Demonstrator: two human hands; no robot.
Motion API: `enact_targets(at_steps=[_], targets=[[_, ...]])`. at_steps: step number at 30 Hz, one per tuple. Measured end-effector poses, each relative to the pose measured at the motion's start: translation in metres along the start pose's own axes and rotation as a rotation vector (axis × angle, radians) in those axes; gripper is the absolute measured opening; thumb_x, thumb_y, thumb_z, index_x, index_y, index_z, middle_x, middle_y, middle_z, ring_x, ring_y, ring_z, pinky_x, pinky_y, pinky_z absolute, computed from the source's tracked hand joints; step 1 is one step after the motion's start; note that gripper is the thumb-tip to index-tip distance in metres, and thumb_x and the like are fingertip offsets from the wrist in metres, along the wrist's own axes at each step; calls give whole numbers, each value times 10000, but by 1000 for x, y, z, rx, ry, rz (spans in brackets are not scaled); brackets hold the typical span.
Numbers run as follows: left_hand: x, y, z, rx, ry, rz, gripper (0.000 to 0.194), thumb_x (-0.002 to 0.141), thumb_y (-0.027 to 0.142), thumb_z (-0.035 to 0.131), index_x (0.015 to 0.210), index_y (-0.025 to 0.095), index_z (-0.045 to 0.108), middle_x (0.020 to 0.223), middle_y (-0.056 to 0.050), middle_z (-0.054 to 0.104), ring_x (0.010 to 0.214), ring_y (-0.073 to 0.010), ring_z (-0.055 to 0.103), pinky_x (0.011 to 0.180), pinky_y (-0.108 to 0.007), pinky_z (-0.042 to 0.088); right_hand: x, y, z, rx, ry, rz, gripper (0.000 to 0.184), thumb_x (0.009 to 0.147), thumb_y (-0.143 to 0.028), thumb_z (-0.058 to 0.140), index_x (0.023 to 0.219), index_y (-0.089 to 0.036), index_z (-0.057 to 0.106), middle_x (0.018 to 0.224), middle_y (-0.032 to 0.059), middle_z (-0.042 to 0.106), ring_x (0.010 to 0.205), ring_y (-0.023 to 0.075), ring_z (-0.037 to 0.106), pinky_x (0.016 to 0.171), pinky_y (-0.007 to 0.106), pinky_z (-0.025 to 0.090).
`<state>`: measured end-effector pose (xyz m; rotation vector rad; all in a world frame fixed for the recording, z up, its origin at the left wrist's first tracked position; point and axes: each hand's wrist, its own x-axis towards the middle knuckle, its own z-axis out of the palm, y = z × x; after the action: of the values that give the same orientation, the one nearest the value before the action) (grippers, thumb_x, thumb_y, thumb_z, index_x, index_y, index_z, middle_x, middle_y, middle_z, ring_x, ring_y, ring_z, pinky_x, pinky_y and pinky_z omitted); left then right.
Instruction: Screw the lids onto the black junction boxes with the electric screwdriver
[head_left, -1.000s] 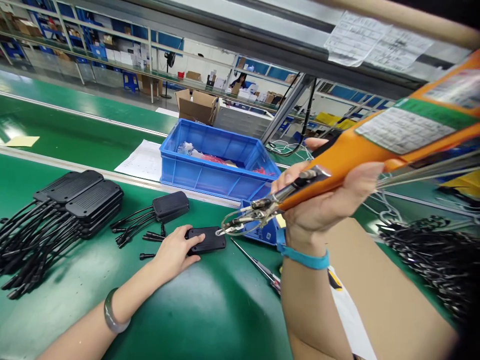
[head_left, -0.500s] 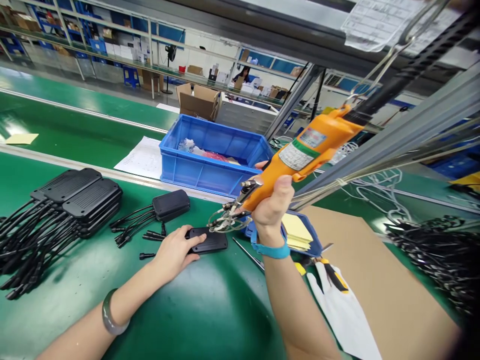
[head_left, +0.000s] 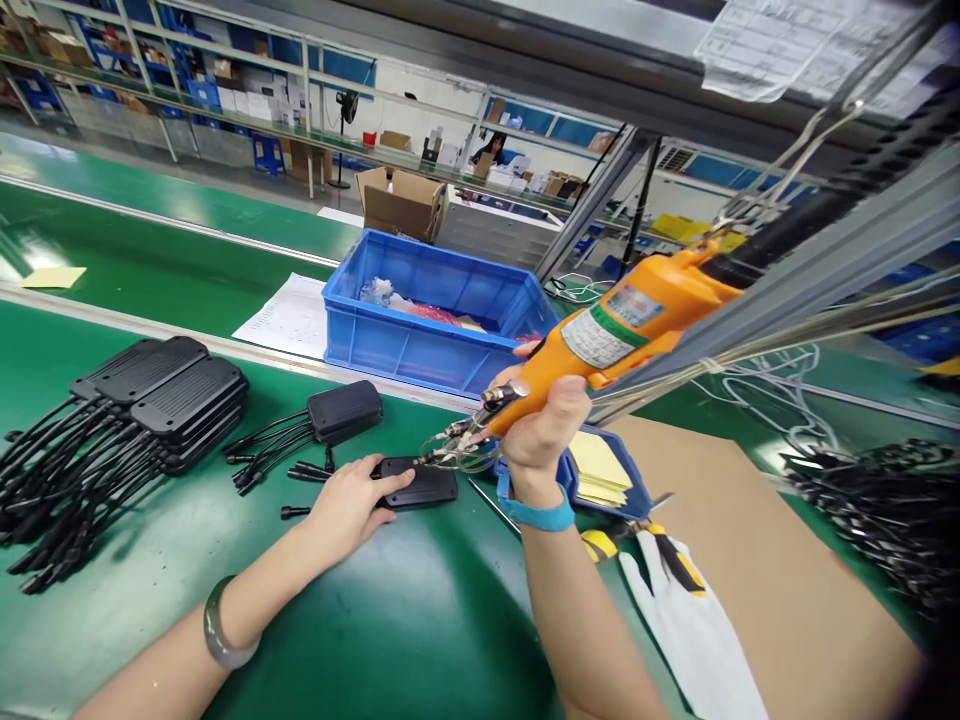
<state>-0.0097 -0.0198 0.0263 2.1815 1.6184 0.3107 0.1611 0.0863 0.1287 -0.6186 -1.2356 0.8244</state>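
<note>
My left hand (head_left: 358,508) grips a flat black plastic box (head_left: 431,486) lying on the green bench, its fingers across the box's left end. Short black cables (head_left: 307,471) come out from that end. In my right hand (head_left: 546,425) is an orange electric screwdriver (head_left: 622,320), hung from above and held at a slant. Its tip end, wrapped about with thin wires and metal fittings, reaches down to the box's top near my left fingertips; the exact contact is hard to make out. Another black box (head_left: 345,411) with cables lies just behind.
Stacked black cabled boxes (head_left: 176,395) stand at left. Behind is a blue crate (head_left: 405,345). To the right lie a small blue tray with yellow papers (head_left: 600,468), a white glove (head_left: 686,630), cutters (head_left: 675,560), cardboard (head_left: 757,540) and black cables (head_left: 885,520). A metal post (head_left: 600,190) slants behind.
The screwdriver's body has tilted lower and slightly right in my right hand, while its tip stays at the box. My left hand keeps its hold. The whole view has shifted slightly.
</note>
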Motion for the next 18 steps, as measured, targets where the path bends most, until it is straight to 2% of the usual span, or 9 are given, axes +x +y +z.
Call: enact_targets(at_steps=[4,7,10,14,18], targets=[[2,2,5,20,11,30,591,845,265,694,1393,361,496,1336,-169,522,1187,-325,568,966,-449,490,2,-27,9,-40,22,-83,396,866,-548,496,924,-191,659,551,-10,533,377,126,483,319,254,367],[5,5,12,82,50,65,572,875,272,652,1415,337,473,1339,-189,516,1205,-335,549,964,-466,483,14,-54,26,-33,91,-164,375,892,-520,501,965,-202,686,599,-5,515,417,117,505,344,245,401],[7,7,17,137,88,92,570,881,292,646,1421,323,468,1315,-195,529,1180,-332,559,973,-469,469,25,-69,44,-5,80,-167,354,937,-477,450,1004,-220,684,605,-8,494,435,107,497,351,232,411],[7,7,18,158,122,121,551,891,406,616,1419,344,467,1130,-151,615,1115,-314,583,944,-472,481,25,-54,59,-14,49,-112,415,934,-534,430,1009,-194,655,571,-14,507,448,103,491,376,223,416],[6,7,18,176,143,111,515,914,409,576,1415,356,468,1029,-126,637,1057,-289,607,909,-448,499,10,-27,62,40,-30,19,421,892,-582,489,1032,-210,627,560,-42,514,385,91,451,315,216,357]])
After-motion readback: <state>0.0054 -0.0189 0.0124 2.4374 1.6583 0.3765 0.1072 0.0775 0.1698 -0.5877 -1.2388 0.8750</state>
